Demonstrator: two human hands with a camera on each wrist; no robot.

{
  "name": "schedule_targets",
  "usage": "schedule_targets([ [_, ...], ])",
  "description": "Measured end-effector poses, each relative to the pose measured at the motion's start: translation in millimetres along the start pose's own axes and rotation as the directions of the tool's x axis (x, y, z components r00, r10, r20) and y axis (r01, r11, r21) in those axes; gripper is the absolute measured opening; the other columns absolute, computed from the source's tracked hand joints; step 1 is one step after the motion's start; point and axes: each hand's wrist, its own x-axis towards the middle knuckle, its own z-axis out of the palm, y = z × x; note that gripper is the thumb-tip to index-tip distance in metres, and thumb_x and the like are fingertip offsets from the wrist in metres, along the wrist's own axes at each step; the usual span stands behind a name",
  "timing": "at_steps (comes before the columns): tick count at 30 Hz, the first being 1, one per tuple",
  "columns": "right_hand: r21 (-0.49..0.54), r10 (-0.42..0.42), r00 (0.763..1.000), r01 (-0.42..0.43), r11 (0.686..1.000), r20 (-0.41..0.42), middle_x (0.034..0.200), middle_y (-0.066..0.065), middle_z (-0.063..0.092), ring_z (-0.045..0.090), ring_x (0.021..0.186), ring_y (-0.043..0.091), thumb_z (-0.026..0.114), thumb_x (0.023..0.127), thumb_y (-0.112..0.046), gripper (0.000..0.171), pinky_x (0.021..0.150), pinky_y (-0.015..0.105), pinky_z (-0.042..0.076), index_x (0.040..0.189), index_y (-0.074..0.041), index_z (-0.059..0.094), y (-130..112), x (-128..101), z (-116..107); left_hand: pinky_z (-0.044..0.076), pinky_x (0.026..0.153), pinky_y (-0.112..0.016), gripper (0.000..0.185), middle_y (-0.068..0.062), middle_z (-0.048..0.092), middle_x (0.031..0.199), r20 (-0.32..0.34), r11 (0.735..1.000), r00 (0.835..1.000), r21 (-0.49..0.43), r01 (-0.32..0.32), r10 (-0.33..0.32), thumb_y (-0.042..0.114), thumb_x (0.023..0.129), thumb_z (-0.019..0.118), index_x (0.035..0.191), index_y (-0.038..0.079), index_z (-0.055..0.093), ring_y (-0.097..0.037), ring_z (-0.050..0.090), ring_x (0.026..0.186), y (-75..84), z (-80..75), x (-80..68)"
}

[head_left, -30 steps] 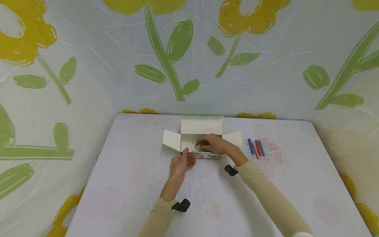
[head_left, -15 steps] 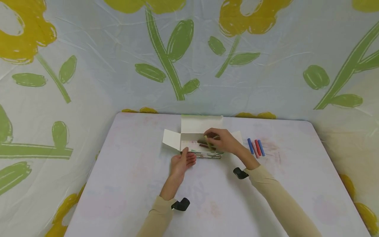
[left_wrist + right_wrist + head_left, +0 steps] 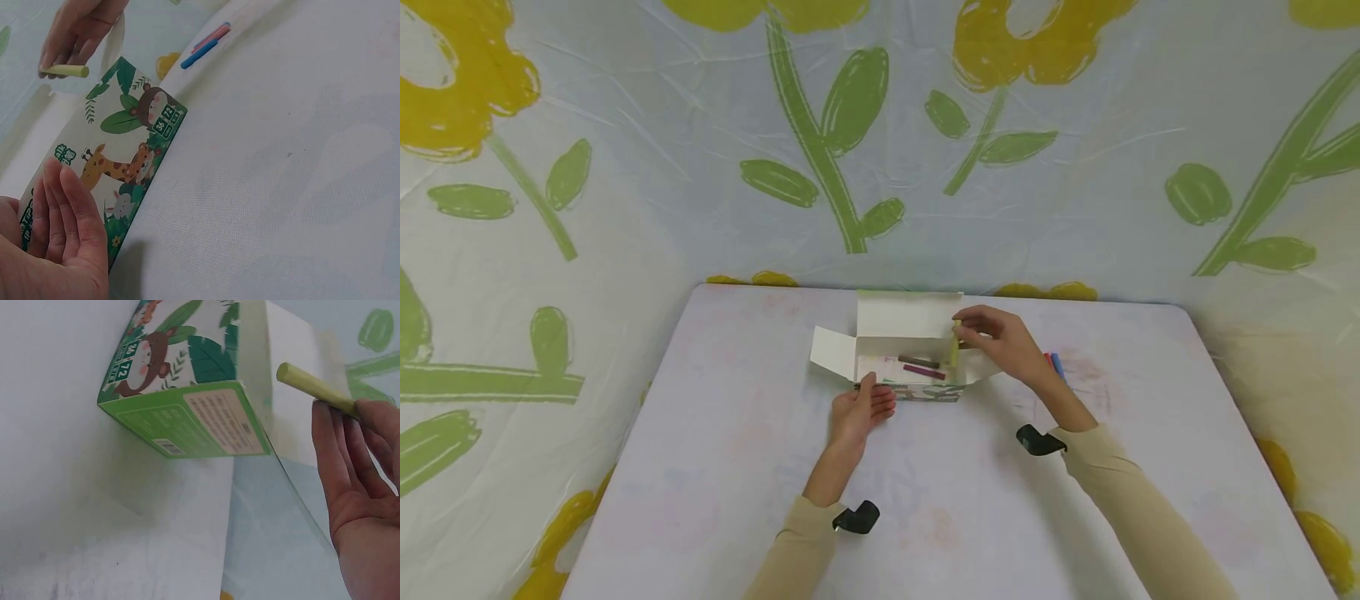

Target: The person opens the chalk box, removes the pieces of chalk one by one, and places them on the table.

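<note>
The right hand [image 3: 1003, 342] pinches a yellow-green chalk stick [image 3: 956, 343] in its fingers above the open box [image 3: 910, 392] on the counter [image 3: 737, 467]. The left hand [image 3: 861, 412], fingers relaxed, rests against the box front, whose animal print only the wrist views show.

Printed cardboard box [image 3: 910, 367] — matt yellow chalk stick [image 3: 315, 389].
</note>
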Motion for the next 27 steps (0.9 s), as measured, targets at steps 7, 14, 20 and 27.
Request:
schedule_targets([
  [7, 0.1, 0.084, 0.995, -0.078, 0.992, -0.062, 0.116, 0.016, 0.07, 0.072, 0.1, 0.015, 0.066, 0.102, -0.016, 0.034, 0.088, 0.027, 0.06, 0.13, 0.003, 0.063, -6, -18, -23, 0.062, 0.077, -0.026, 0.048, -0.007, 0.072, 0.082, -0.005, 1.0, 1.0, 0.002, 0.008, -0.008, 0.032, 0.104, 0.063, 0.106, -0.016, 0.067, -0.012, 0.071, 0.073, -0.4, 0.0, -0.1],
  [14, 0.134, 0.173, 0.977, -0.156, 0.979, -0.128, 0.119, 0.012, 0.07, 0.07, 0.102, 0.012, 0.067, 0.103, -0.02, 0.035, 0.088, 0.028, 0.06, 0.13, 0.001, 0.063, -5, -33, -43, 0.062, 0.076, -0.026, 0.049, -0.007, 0.072, 0.082, -0.002, 1.0, 1.0, 0.002, -0.001, 0.001, 0.032, 0.104, 0.062, 0.107, -0.016, 0.067, -0.011, 0.071, 0.073, 0.4, -0.5, -1.4],
  [20, 0.146, 0.175, 0.974, -0.154, 0.977, -0.145, 0.115, 0.002, 0.07, 0.071, 0.1, 0.01, 0.064, 0.104, -0.018, 0.033, 0.087, 0.025, 0.06, 0.132, -0.002, 0.063, 2, -48, -58, 0.062, 0.076, -0.026, 0.049, -0.008, 0.072, 0.083, 0.007, 1.0, 1.0, 0.002, -0.005, 0.005, 0.032, 0.105, 0.061, 0.106, -0.017, 0.067, -0.012, 0.071, 0.072, -0.4, -1.3, -2.9],
  [27, 0.142, 0.188, 0.966, -0.164, 0.976, -0.176, 0.111, -0.001, 0.07, 0.071, 0.098, 0.009, 0.064, 0.104, -0.018, 0.032, 0.086, 0.023, 0.059, 0.132, -0.002, 0.063, 17, -65, -71, 0.062, 0.076, -0.026, 0.048, -0.007, 0.073, 0.083, -0.004, 1.0, 1.0, 0.014, -0.001, 0.001, 0.033, 0.105, 0.061, 0.105, -0.015, 0.068, -0.012, 0.072, 0.074, 0.6, -1.1, -1.9],
])
